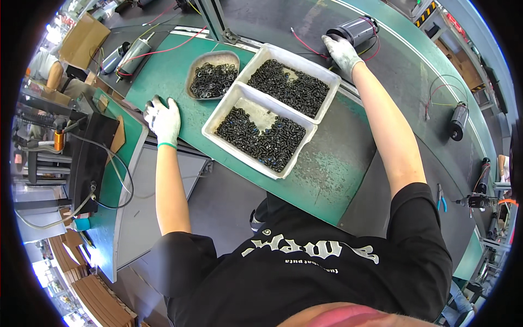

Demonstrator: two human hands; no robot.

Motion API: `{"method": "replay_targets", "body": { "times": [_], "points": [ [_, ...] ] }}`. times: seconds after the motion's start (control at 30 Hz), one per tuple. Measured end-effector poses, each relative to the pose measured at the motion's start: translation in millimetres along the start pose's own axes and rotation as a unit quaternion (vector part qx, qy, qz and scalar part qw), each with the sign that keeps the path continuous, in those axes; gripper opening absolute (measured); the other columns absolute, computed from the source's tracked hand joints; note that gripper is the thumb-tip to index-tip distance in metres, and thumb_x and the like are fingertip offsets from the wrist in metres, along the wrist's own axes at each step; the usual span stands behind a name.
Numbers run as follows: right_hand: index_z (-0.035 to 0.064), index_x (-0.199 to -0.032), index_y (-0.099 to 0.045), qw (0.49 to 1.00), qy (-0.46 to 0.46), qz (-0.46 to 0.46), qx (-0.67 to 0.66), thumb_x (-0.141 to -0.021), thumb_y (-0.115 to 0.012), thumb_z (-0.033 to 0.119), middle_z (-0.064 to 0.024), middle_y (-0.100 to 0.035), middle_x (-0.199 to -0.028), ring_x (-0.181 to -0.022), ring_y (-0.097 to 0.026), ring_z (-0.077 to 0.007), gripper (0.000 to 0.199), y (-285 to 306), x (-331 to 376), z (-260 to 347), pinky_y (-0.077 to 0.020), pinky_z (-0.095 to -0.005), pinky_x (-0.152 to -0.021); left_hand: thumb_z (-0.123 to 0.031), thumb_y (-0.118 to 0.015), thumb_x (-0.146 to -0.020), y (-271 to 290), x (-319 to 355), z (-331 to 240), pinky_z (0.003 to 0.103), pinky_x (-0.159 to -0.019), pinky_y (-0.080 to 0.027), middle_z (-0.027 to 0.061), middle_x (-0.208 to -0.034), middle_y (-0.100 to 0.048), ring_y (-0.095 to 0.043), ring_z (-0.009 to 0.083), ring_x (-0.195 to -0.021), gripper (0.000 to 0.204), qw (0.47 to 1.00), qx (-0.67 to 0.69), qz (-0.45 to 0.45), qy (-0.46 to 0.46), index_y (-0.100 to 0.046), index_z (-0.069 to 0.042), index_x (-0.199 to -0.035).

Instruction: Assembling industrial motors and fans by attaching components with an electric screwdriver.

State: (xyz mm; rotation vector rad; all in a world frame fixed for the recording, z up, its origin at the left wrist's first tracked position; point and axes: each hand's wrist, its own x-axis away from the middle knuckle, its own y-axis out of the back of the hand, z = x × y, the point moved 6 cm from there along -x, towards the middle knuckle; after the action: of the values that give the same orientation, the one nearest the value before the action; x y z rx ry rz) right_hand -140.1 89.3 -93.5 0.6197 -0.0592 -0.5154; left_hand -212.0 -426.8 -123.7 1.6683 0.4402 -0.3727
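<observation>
My right hand (343, 53), in a whitish glove, reaches far forward to a black cylindrical motor (355, 30) lying on its side. Its fingers are closed about the motor's left end, though the fingertips are partly hidden. Thin red and dark wires trail from the motor. At the left, my left hand (162, 121), also gloved, lies on the green worktop (327, 191) with its fingers spread and nothing in them. Between the hands stand two white plastic bins (205, 131) of small black parts. A smaller tub (190, 87) holds dark ring-like pieces.
Dark conveyor surface (414, 98) curves along the far and right sides. Another black motor (458, 121) lies there, with blue-handled pliers (442, 204) nearer. A metal post (211, 20) rises behind the tub. More cylinders (133, 57) lie far left; a black fixture (95, 158) stands left.
</observation>
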Motion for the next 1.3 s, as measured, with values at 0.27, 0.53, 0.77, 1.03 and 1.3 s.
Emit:
{"method": "replay_targets", "body": {
  "times": [0.27,0.53,0.77,1.03,1.3],
  "points": [
    [-0.004,-0.116,-0.061,0.994,-0.073,-0.036,-0.074,-0.086,-0.056,0.041,-0.0187,-0.063,-0.117,-0.112,-0.056,-0.0279,0.055,0,-23,-45,-0.0415,-0.034,-0.096,-0.042,-0.049,-0.09,-5,2,6,0.05,-0.108,-0.03,0.028,-0.137,-0.041,-0.036,0.0441,-0.127,0.057,0.999,0.027,0.035,0.005,-0.046,-0.004,-0.133],
    [-0.0083,-0.107,-0.062,0.976,-0.021,0.061,0.208,-0.088,-0.056,0.038,-0.0079,-0.065,-0.098,-0.095,-0.056,-0.0156,0.05,200,126,19,-0.0423,-0.0311,-0.087,-0.046,-0.049,-0.09,9,-1,9,0.05,-0.106,-0.033,0.0272,-0.134,-0.045,-0.04,0.0441,-0.125,0.06,0.999,0.021,0.015,-0.027,-0.047,-0.004,-0.133],
    [-0.004,-0.07,-0.046,0.961,-0.021,0.074,0.265,-0.079,-0.053,0.022,-0.0116,-0.032,-0.059,-0.056,-0.036,-0.0173,0.029,206,268,40,-0.0355,-0.0352,-0.055,-0.019,-0.059,-0.09,184,52,-106,0.038,-0.084,-0.049,0.0173,-0.105,-0.064,-0.062,0.0277,-0.089,0.031,0.926,0.35,0.001,-0.142,-0.061,0.005,-0.111],
    [-0.0056,-0.081,-0.057,0.975,-0.029,-0.015,0.219,-0.081,-0.057,0.019,-0.0262,-0.051,-0.069,-0.063,-0.054,-0.0374,0.025,164,332,33,-0.0434,-0.0395,-0.061,-0.037,-0.06,-0.081,164,303,-395,0.047,-0.102,-0.035,0.0286,-0.132,-0.046,-0.047,0.0365,-0.122,0.071,0.801,0.332,0.203,-0.455,-0.041,0.009,-0.13],
    [-0.0028,-0.073,-0.046,0.988,-0.048,-0.038,0.143,-0.083,-0.055,0.012,-0.0114,-0.039,-0.06,-0.057,-0.038,-0.0132,0.02,140,353,-3,-0.0375,-0.0321,-0.053,-0.034,-0.06,-0.081,189,357,-340,0.048,-0.073,-0.051,0.0202,-0.081,-0.063,-0.063,0.0396,-0.076,0.039,0.583,0.447,0.43,-0.525,-0.056,0.004,-0.091]
  ]
}}
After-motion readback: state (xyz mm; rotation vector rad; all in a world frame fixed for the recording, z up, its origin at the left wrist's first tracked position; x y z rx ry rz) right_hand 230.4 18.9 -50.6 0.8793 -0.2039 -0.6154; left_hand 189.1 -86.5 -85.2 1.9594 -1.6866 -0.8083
